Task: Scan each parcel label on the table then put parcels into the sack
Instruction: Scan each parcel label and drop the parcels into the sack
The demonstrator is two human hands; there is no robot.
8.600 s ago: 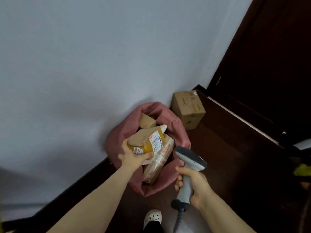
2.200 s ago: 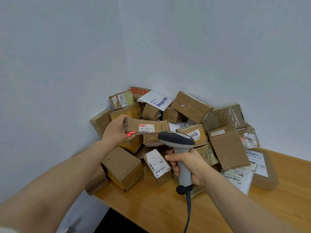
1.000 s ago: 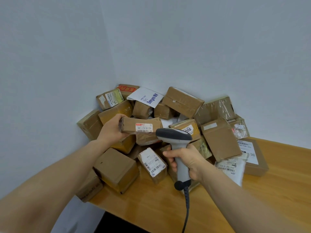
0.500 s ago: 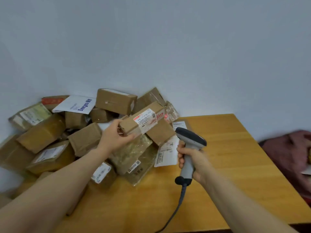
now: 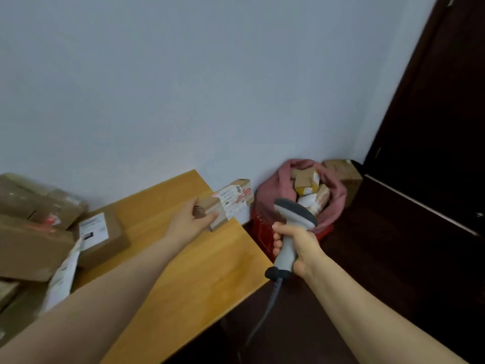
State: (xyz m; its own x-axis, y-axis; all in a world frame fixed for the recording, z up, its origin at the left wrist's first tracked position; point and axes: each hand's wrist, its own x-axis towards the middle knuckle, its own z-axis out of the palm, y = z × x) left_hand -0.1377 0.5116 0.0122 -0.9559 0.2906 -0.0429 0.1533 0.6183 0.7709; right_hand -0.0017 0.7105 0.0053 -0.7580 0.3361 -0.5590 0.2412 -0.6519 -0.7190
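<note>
A plain pale wall runs behind a wooden counter (image 5: 183, 258), with a dark door (image 5: 433, 127) and dark floor to the right. The only writing in view is on labels, all too blurred to read. The parcel (image 5: 228, 200) in the left hand (image 5: 189, 224) carries a white label with a red strip and a small barcode. A brown box (image 5: 105, 235) on the counter has a white label with a dark block.

The left fingers (image 5: 210, 217) are clamped round the near end of the parcel, which is held above the counter's far right corner, short of the pink sack (image 5: 273, 185). The sack stands open against the wall on a red crate (image 5: 262, 232) and holds several brown parcels and a white one. A cardboard box (image 5: 346, 174) sits just beside it.

The right hand (image 5: 296, 245) grips the grey scanner (image 5: 291, 227), fingers wrapped round its handle, and its cable (image 5: 265, 311) hangs down.

Half a second ago the view faced the heap of parcels (image 5: 34, 232) and the held parcel was above it. Now the heap lies at the left edge and the sack is in full view. The scanner has moved from over the counter to beyond its right edge.
</note>
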